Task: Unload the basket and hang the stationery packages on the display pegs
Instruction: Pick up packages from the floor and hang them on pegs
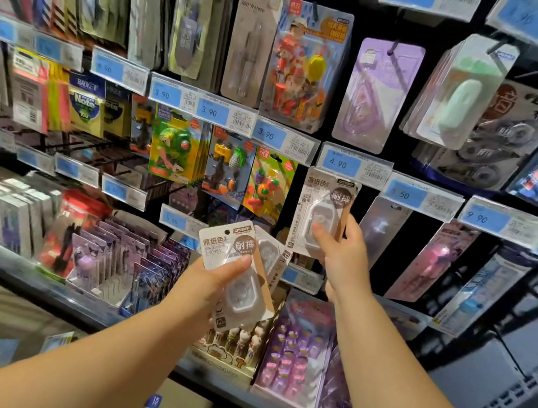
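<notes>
Pinching one tape package (321, 190) low on its blister with the right hand (340, 255), under the 4.90 price tag (340, 162); gripping spare packages (227, 243) in the left hand (212, 279). Probably light, stiff, slick: best held low, hang-hole clear.

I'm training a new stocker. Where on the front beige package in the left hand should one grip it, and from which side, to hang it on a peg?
Pinch the front package low, from below, thumb on the clear blister, as the right hand does with the raised package. The hang hole sits at the card's top, so that end should stay free for hanging.
</notes>
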{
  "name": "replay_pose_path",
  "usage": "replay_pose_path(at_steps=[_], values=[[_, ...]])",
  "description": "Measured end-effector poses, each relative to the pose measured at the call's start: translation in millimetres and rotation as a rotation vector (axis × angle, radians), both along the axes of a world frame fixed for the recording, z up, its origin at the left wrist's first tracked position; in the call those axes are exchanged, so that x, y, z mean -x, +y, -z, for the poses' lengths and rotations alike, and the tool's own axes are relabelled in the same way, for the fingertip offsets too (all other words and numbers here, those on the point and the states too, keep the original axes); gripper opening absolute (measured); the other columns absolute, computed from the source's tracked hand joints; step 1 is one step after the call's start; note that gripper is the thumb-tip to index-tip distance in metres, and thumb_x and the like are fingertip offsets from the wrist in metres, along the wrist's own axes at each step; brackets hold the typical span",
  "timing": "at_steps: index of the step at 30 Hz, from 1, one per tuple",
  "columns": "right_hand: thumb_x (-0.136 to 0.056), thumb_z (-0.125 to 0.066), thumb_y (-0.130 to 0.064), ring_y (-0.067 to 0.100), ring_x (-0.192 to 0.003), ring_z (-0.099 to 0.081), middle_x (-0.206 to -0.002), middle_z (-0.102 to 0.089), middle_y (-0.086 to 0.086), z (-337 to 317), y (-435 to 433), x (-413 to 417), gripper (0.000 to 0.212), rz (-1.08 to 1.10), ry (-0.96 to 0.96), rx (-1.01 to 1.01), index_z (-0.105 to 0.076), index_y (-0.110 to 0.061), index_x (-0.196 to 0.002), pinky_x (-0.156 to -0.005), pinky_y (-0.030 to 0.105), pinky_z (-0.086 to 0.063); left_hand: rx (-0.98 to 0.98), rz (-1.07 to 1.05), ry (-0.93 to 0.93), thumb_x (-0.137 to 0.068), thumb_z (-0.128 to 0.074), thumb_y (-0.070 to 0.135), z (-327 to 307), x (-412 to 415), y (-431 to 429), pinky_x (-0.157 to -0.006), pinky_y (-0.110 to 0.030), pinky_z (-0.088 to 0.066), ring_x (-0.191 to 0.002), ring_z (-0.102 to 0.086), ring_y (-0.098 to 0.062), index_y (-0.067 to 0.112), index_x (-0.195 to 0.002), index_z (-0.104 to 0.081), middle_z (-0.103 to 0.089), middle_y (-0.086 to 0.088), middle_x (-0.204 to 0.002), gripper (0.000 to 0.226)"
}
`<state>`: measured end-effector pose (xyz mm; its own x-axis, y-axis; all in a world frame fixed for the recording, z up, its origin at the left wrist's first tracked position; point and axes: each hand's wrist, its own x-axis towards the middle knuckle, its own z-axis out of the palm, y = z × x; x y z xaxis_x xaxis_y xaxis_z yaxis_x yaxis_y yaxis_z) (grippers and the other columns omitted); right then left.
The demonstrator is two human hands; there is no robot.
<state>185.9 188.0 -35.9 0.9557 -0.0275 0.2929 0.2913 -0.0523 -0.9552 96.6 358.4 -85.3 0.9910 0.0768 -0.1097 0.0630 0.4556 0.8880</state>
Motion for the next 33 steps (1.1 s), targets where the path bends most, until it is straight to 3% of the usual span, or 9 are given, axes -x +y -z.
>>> replay_pose_path(at_steps=[2, 8, 15, 20, 22, 24, 26, 30, 33], values=[[-0.082, -0.074, -0.034, 0.019, -0.120, -0.059, -0.133, -0.061, -0.002, 0, 1, -5, 0.070, -0.009, -0.009, -0.005, -0.044, -0.023, -0.143, -0.103, 0.049, -0.047, -0.012, -0.007, -0.011, -0.084, -0.069, 0.025, 2, -2, 3, -0.089, -0.067, -0.048, -0.087, -0.067, -0.034, 0.010, -0.121, -0.061, -0.069, -0.019, -0.105, 0.041], [-0.093, -0.065, -0.020, 0.008, -0.106, -0.064, -0.118, -0.066, -0.007, 9, 0, -8, 0.042, 0.065, -0.071, -0.017, -0.053, -0.020, -0.133, -0.092, 0.029, -0.051, 0.009, -0.005, -0.044, -0.086, -0.068, 0.022, 5, -6, 7, -0.079, -0.063, -0.055, -0.077, -0.070, -0.031, 0.010, -0.116, -0.062, -0.071, -0.015, -0.094, 0.033], [-0.093, -0.064, -0.024, 0.011, -0.103, -0.065, -0.113, -0.067, -0.007, 14, 1, -12, 0.037, 0.150, -0.080, 0.024, -0.055, -0.020, -0.129, -0.091, 0.034, -0.053, 0.033, -0.019, -0.048, -0.088, -0.066, 0.019, 4, -8, 7, -0.069, -0.046, -0.060, -0.077, -0.072, -0.029, 0.014, -0.112, -0.064, -0.072, -0.015, -0.097, 0.024], [-0.095, -0.061, -0.026, 0.019, -0.102, -0.066, -0.107, -0.068, -0.004, 7, 2, -20, 0.022, 0.149, -0.009, 0.092, -0.059, -0.020, -0.116, -0.091, 0.039, -0.053, 0.042, -0.042, -0.021, -0.087, -0.068, 0.020, 1, -7, 5, -0.089, -0.061, -0.052, -0.088, -0.069, -0.034, 0.015, -0.110, -0.065, -0.071, -0.019, -0.107, 0.024], [-0.095, -0.059, -0.038, 0.023, -0.110, -0.062, -0.115, -0.065, -0.001, 6, 2, -19, 0.031, 0.177, 0.048, 0.148, -0.057, -0.021, -0.121, -0.095, 0.042, -0.050, 0.046, -0.041, -0.029, -0.086, -0.068, 0.021, -1, -5, 4, -0.090, -0.062, -0.051, -0.090, -0.068, -0.034, 0.013, -0.116, -0.064, -0.071, -0.020, -0.110, 0.032], [-0.093, -0.055, -0.050, 0.026, -0.128, -0.048, -0.141, -0.048, 0.006, 8, 2, -14, 0.057, 0.249, 0.075, 0.315, -0.044, -0.020, -0.141, -0.105, 0.045, -0.042, 0.059, -0.024, -0.043, -0.087, -0.066, 0.021, -2, -4, 4, -0.080, -0.054, -0.058, -0.086, -0.069, -0.033, 0.011, -0.121, -0.062, -0.072, -0.017, -0.107, 0.035], [-0.094, -0.057, -0.045, 0.018, -0.126, -0.040, -0.149, -0.029, 0.003, 8, 5, 3, 0.063, 0.322, 0.023, 0.411, -0.034, -0.020, -0.147, -0.102, 0.036, -0.036, 0.082, -0.003, -0.067, -0.089, -0.064, 0.020, -3, -3, 5, -0.072, -0.043, -0.059, -0.084, -0.071, -0.028, 0.012, -0.121, -0.062, -0.073, -0.013, -0.103, 0.033], [-0.092, -0.062, -0.037, 0.012, -0.109, -0.052, -0.117, -0.054, -0.006, 21, 11, 26, 0.023, 0.079, -0.008, 0.409, -0.053, -0.028, -0.111, -0.087, 0.026, -0.038, 0.129, 0.033, -0.086, -0.084, -0.073, 0.024, -3, -2, 7, -0.068, -0.038, -0.058, -0.082, -0.072, -0.026, 0.013, -0.122, -0.062, -0.073, -0.010, -0.101, 0.041], [-0.093, -0.062, -0.038, 0.015, -0.109, -0.060, -0.113, -0.062, -0.003, 22, 16, 28, 0.025, -0.109, 0.151, 0.256, -0.053, -0.029, -0.114, -0.086, 0.029, -0.047, 0.147, 0.075, -0.057, -0.077, -0.076, 0.025, -6, 1, 6, -0.062, -0.034, -0.058, -0.074, -0.071, -0.024, 0.009, -0.118, -0.063, -0.074, -0.009, -0.092, 0.047]])
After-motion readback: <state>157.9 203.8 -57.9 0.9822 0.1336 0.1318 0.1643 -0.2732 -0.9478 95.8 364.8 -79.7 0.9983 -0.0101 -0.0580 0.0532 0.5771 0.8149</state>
